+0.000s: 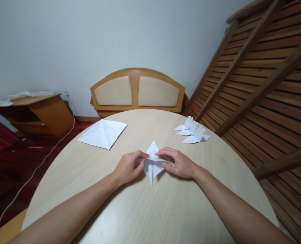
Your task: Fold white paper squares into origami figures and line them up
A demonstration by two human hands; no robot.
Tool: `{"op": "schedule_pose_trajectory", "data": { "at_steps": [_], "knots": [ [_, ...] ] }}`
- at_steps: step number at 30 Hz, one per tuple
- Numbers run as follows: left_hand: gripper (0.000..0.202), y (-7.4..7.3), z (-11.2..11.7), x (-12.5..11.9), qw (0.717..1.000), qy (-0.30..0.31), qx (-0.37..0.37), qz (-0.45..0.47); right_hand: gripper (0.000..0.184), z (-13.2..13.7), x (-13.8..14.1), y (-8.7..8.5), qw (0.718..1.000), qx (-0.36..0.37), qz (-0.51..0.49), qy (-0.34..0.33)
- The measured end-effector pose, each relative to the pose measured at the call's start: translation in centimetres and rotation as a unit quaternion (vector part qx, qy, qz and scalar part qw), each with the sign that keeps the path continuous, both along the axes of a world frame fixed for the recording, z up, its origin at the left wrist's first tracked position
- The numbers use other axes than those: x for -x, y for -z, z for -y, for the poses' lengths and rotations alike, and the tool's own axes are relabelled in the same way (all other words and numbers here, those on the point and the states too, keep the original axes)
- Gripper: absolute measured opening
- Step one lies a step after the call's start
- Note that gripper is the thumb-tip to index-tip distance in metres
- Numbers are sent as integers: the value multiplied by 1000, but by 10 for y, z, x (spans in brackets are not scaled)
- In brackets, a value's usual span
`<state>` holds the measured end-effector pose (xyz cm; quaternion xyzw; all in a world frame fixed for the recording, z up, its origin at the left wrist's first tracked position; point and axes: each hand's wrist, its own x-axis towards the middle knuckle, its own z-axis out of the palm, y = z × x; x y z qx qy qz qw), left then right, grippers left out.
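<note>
A white folded paper [148, 168] is between my hands at the middle of the table, one point toward the far side and a split point toward me. My left hand [130, 165] pinches its left side between thumb and fingers. On the right side, my right hand [178, 162] grips the paper the same way, fingers curled over a raised flap. Creased white sheets [103, 134] lie flat at the far left of the table. Several folded paper cranes [194, 134] stand in a row at the far right.
The round pale wooden table [165, 210] fills the foreground. Behind it stands a padded headboard [137, 89] against the wall. A slatted wooden frame [262, 78] leans at the right. At the left are a low desk [48, 113] and a white cable [36, 167] on the floor.
</note>
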<state>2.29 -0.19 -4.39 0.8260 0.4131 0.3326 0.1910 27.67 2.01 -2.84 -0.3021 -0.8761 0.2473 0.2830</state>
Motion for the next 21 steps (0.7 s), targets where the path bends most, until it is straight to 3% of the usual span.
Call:
{"op": "schedule_pose_trajectory", "data": {
  "at_steps": [9, 21],
  "knots": [
    [15, 1, 2, -2, 1000, -28, 5, -8, 29, -1, 5, 7, 999, 7, 6, 41],
    [25, 2, 1, -12, 991, -127, 35, -30, 21, 7, 22, 4, 997, -4, 22, 80]
  ]
}}
